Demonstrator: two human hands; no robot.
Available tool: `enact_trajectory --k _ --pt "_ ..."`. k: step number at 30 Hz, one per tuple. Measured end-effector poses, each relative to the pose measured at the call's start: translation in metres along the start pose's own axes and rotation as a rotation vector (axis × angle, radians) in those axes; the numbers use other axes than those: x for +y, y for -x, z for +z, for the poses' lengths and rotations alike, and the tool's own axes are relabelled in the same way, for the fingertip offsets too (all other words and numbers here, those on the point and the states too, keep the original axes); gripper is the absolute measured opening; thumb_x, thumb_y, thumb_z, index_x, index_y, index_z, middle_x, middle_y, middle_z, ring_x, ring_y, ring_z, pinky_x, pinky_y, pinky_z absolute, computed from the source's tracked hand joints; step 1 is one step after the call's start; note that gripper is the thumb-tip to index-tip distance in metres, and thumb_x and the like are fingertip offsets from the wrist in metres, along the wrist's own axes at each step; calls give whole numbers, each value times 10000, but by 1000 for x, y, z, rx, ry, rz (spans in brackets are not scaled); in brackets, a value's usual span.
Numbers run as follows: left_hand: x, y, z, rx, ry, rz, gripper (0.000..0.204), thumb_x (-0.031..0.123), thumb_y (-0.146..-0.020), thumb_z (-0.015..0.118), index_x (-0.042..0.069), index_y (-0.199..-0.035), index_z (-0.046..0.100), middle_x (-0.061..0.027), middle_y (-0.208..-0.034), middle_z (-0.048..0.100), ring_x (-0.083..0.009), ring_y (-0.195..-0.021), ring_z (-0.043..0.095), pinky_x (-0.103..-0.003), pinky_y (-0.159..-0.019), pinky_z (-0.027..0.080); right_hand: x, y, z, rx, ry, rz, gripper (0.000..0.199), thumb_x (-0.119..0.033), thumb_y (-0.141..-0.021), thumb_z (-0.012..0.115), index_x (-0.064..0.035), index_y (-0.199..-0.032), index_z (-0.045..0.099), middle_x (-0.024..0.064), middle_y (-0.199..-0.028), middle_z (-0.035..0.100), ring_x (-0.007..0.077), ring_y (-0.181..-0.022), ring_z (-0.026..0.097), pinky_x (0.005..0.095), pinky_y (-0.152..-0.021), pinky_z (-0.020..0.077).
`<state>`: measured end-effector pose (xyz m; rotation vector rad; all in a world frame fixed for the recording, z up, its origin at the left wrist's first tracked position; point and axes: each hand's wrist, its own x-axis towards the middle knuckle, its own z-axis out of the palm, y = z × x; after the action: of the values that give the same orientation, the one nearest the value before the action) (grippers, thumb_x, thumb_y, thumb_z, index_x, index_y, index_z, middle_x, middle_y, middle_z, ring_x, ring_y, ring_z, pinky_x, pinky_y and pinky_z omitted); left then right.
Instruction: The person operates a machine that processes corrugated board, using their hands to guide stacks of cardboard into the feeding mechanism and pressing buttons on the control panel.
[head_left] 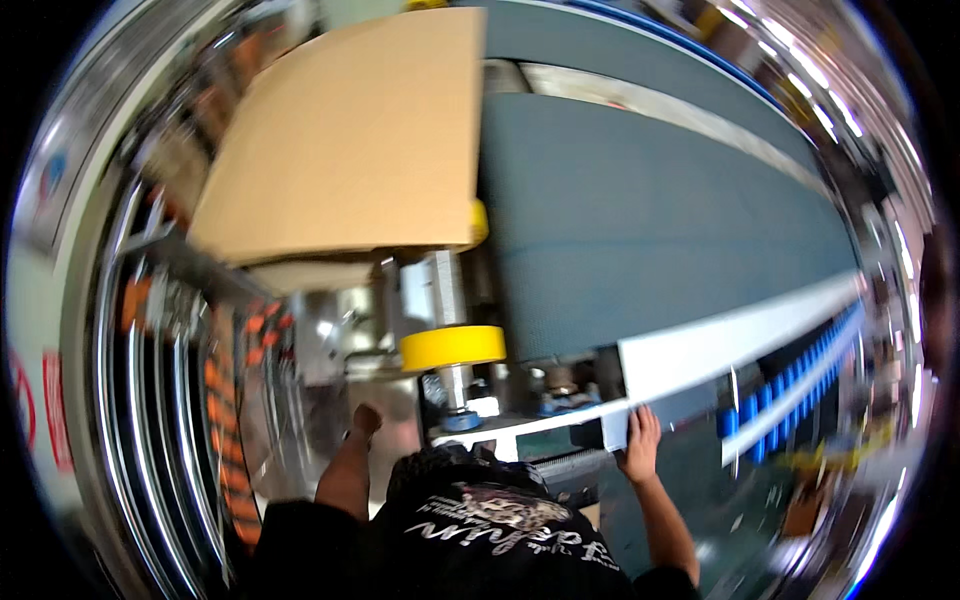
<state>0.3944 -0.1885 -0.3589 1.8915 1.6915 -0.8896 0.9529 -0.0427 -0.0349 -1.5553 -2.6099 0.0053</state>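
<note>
My right hand [642, 442] lies with fingers stretched out against a small pale box [614, 432] at the end of the conveyor's white side rail [740, 325]. It appears to touch the box without wrapping round it. My left hand [367, 419] hangs over the shiny metal part of the machine, small and blurred; its fingers do not show clearly. Ahead to the left, a large flat brown cardboard sheet [350, 140] reaches over the machine's end, apart from both hands. Below its near edge sits a yellow wheel [453, 348] on a metal shaft.
A wide grey-green conveyor belt [650, 225] runs off to the right, with a second belt [600, 45] beyond it. Blue rollers [790, 395] line the near right side. Metal rollers [150, 420] and orange parts [228, 450] stand at the left.
</note>
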Motion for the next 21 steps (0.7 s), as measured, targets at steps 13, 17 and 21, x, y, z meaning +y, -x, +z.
enact_trajectory --k 13,17,21 --pt "37 -5 -28 266 1853 -599 250 178 -837 537 -27 -978 559 -155 -807 586 -221 -684 574 -355 -592 473 9 12 2 -21 48 -71 843 -228 -637 685 15 -1309 237 242 -1350 257 424 -1249 238 532 -1021 173" --pt "-28 7 -159 623 2635 -489 627 532 -856 416 9 -1198 473 -169 -1134 500 -247 -1032 507 -345 -868 426 8 11 3 -7 59 -54 783 -244 -677 662 30 -1285 251 247 -1331 270 418 -1247 246 544 -1015 191" --pt "-121 46 -312 1043 2876 222 758 542 -842 454 -25 -1304 256 -199 -1268 406 -306 -1118 471 -401 -922 406 3 3 4 -30 67 -59 786 -245 -667 669 29 -1277 257 244 -1330 269 419 -1241 249 543 -1016 190"
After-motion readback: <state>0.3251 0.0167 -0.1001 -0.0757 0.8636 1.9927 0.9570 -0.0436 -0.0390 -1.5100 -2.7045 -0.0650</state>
